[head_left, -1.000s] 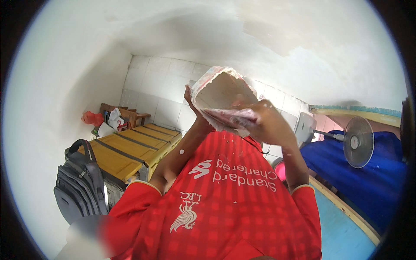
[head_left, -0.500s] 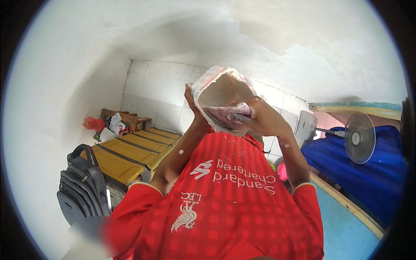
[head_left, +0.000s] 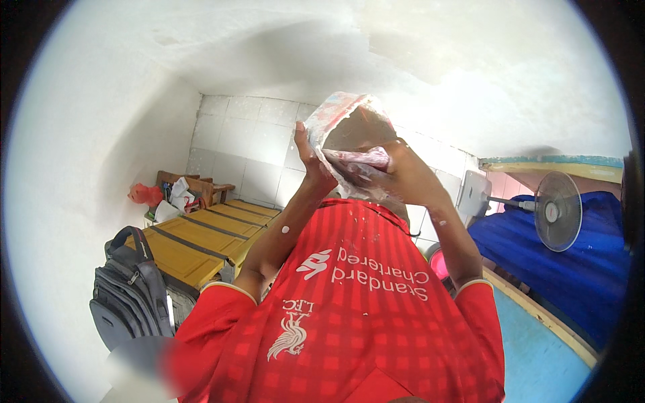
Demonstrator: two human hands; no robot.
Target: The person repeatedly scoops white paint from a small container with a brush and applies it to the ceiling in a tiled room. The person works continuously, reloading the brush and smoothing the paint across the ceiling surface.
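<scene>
A container (head_left: 336, 111), its rim and wall smeared with white paint, is held up in front of my chest with its mouth turned toward me. My left hand (head_left: 314, 161) is closed round its left side, thumb up along the wall. At the mouth, my right hand (head_left: 413, 176) grips a pinkish, paint-smeared piece (head_left: 366, 158) that reaches into the container; its kind cannot be told. The fingers of that hand are partly hidden. White paint spots dot both forearms.
Yellow wooden panels (head_left: 195, 245) lie at the left beside a dark grey backpack (head_left: 131, 289). A red item (head_left: 144, 195) sits beyond them. To the right are a fan (head_left: 557, 211), a blue sheet (head_left: 524, 235) and a light-blue surface (head_left: 531, 342). White tiles (head_left: 252, 148) cover the wall ahead.
The container has moved slightly up and tilted. The right hand and the pinkish piece have shifted at its mouth, with more of the piece showing. My left hand has moved slightly right.
</scene>
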